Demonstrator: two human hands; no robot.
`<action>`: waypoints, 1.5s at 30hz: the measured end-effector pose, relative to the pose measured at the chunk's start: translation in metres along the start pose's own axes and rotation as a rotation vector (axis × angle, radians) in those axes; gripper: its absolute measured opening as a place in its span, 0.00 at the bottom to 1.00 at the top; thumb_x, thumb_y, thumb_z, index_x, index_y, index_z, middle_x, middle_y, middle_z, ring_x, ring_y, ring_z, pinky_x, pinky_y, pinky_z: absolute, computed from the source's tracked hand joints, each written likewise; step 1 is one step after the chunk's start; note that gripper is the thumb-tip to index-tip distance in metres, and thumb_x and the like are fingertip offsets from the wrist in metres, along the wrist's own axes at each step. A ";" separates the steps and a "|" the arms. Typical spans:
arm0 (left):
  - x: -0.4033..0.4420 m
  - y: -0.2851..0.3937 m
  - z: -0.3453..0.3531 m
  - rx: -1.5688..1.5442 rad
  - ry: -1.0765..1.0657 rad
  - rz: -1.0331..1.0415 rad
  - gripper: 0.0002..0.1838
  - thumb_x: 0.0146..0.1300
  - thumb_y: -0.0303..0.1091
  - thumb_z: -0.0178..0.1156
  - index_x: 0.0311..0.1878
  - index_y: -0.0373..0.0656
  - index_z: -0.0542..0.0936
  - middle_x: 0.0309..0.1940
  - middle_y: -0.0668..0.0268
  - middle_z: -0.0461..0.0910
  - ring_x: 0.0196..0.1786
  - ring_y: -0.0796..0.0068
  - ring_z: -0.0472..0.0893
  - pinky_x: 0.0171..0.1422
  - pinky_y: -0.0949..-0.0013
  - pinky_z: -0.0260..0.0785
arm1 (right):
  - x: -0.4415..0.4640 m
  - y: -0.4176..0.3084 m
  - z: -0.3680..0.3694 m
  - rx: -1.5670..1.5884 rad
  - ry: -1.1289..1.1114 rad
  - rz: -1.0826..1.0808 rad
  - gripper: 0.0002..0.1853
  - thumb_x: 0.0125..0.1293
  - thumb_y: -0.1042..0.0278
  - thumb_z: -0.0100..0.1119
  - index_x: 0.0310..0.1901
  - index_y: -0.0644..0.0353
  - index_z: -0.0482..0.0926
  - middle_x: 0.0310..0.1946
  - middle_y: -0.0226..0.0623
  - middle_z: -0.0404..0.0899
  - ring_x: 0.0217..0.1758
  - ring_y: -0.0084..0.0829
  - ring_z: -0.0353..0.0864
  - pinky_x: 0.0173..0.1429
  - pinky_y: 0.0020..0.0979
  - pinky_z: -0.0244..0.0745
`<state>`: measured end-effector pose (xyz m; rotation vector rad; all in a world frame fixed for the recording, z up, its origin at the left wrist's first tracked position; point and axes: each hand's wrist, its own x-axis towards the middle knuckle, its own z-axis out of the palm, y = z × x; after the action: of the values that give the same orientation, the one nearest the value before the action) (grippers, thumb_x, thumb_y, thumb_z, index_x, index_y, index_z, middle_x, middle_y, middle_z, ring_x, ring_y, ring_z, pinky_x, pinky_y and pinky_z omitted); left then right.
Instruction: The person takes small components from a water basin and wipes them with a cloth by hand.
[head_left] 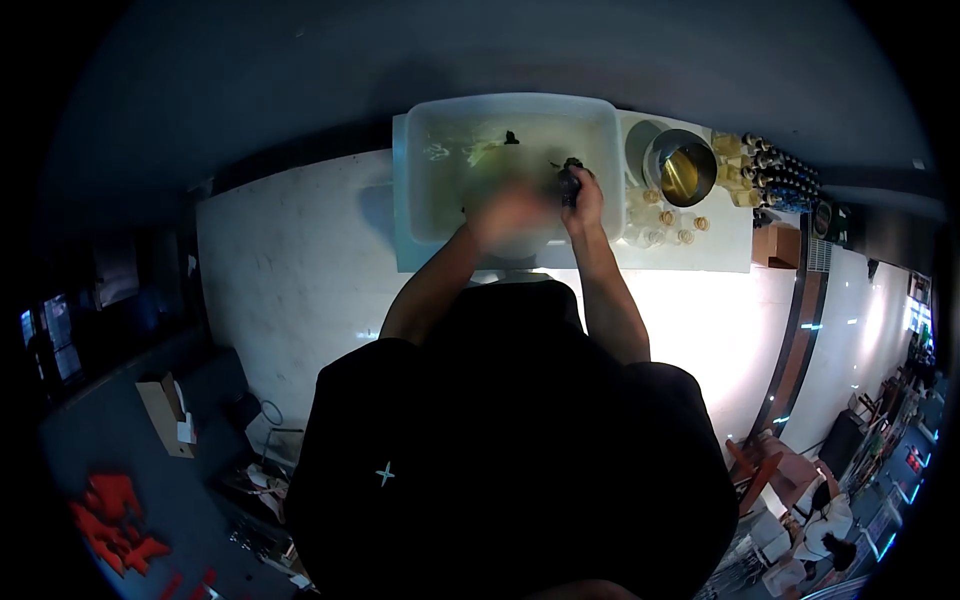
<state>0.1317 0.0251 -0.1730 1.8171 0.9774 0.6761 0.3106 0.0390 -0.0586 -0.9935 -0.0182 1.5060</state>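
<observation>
A large translucent white plastic tub (412,190) stands in front of me, with yellowish liquid in it. Over its right side my right hand (584,205) is closed around a small black object (571,184), whose kind I cannot make out. Dark ragged bits show at the object's top end. My left hand (508,212) is beside it over the tub's near middle, so smeared by motion that its fingers do not show. A dark scrap (512,137) lies toward the tub's far side.
Right of the tub are a metal bowl (700,150) of yellow liquid and several clear bottles with tan tops (667,217). Rows of dark-capped bottles (775,170) stand farther right, near a cardboard box (776,245). Another person (825,525) is at the lower right.
</observation>
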 end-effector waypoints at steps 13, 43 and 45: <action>0.003 0.033 -0.089 -0.427 -0.020 -0.189 0.08 0.68 0.37 0.57 0.39 0.44 0.80 0.35 0.67 0.78 0.37 0.73 0.78 0.44 0.64 0.74 | -0.052 0.043 0.069 -0.658 -0.030 -0.373 0.11 0.53 0.84 0.60 0.36 0.57 0.75 0.30 0.28 0.73 0.28 0.22 0.74 0.30 0.26 0.72; -0.025 0.041 -0.129 -0.986 0.077 -0.258 0.14 0.73 0.31 0.60 0.59 0.40 0.78 0.40 0.66 0.82 0.41 0.77 0.80 0.45 0.69 0.75 | -0.070 0.078 0.077 -0.230 0.073 -0.123 0.25 0.66 0.70 0.55 0.64 0.53 0.61 0.48 0.42 0.77 0.50 0.37 0.81 0.49 0.40 0.82; -0.026 0.035 -0.123 -0.921 0.140 -0.259 0.14 0.73 0.34 0.61 0.56 0.40 0.75 0.35 0.65 0.80 0.34 0.77 0.78 0.39 0.71 0.74 | -0.064 0.075 0.069 -0.277 0.043 -0.130 0.26 0.65 0.73 0.56 0.64 0.53 0.63 0.51 0.42 0.76 0.52 0.37 0.81 0.51 0.41 0.82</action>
<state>0.0335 0.0523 -0.0912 0.8332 0.7748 0.9002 0.2010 0.0056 -0.0211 -1.2213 -0.2618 1.3857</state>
